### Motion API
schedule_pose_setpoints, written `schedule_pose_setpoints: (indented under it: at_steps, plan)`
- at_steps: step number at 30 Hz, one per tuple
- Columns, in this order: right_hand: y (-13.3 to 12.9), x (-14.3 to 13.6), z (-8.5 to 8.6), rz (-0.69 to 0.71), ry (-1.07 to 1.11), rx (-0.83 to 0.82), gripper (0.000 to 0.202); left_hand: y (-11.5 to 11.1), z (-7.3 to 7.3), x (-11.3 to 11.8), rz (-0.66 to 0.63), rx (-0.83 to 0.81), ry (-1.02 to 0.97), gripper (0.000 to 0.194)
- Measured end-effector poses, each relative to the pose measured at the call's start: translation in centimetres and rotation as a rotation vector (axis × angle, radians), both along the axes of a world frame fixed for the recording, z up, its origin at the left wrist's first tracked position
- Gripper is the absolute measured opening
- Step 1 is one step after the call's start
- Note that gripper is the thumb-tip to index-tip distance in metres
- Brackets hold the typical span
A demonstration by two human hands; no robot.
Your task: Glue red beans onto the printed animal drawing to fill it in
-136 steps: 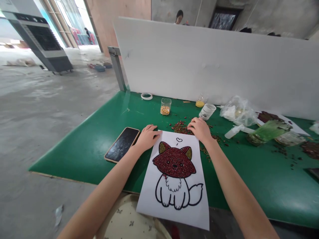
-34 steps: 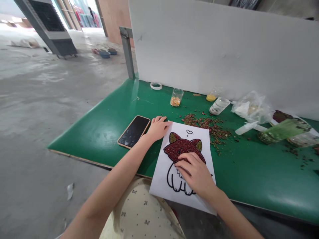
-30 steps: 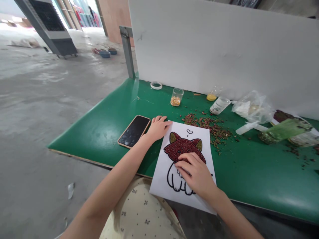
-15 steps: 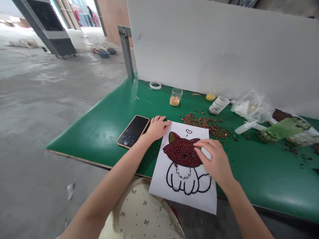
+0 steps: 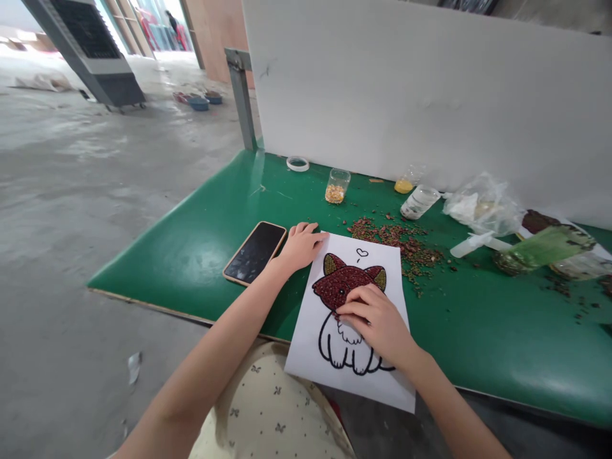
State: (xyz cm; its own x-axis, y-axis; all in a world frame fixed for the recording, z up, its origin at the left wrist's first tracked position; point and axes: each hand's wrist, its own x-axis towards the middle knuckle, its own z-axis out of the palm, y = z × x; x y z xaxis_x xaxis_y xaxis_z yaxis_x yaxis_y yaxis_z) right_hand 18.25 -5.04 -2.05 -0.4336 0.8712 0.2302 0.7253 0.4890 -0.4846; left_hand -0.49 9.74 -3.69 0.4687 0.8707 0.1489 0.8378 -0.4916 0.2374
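One sheet of white paper lies on the green tabletop in front of the person, its lower end reaching past the near edge. It bears a black-outlined fox, the head covered in dark red grains, the inner ears in green ones, the body plain white. The right hand is over the sheet with fingers bent and tips drawn together at the lower rim of the head; whether it pinches a grain cannot be told. The left hand rests with fingers loosely spread, touching the sheet's upper left corner. Just left of that hand lies a phone. Red and green seeds are scattered beyond and beside the sheet's upper right corner. Farther back stand a clear jar of yellow kernels and, near it, a white ring; to the right are a tilted clear jar, a crumpled plastic bag and a green-tinted container on its side. Behind them rises a white panel.
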Motion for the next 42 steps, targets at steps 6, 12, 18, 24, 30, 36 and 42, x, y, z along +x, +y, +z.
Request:
schedule_pose_setpoints:
  at_steps: [6,12,18,24,30,36,42]
  plan:
    - [0.0,-0.1,0.3,0.045,0.004,-0.034,0.009,0.0,0.1,0.0,0.000,-0.004,0.009,0.036]
    - [-0.1,-0.5,-0.1,0.016,0.015,-0.002,0.010,0.1,0.0,0.0,-0.003,0.000,0.018,0.037]
    - [-0.1,-0.1,0.1,-0.008,0.034,0.050,0.013,0.1,0.0,0.0,-0.008,-0.005,0.014,0.036]
    - [-0.4,-0.1,-0.3,-0.016,0.033,0.049,0.013,0.1,-0.1,0.0,-0.004,0.003,0.009,0.036]
    - [-0.2,0.4,0.2,-0.033,0.049,0.077,0.013,0.1,-0.1,0.0,-0.003,0.000,0.010,0.036]
    - [2.7,5.9,3.3,-0.379,0.117,0.160,0.017,0.1,0.0,0.0,-0.002,-0.015,0.022,0.037]
    - [9.0,12.0,3.7,-0.536,-0.082,0.230,0.026,0.1,0.2,0.0,0.004,-0.021,0.025,0.037]
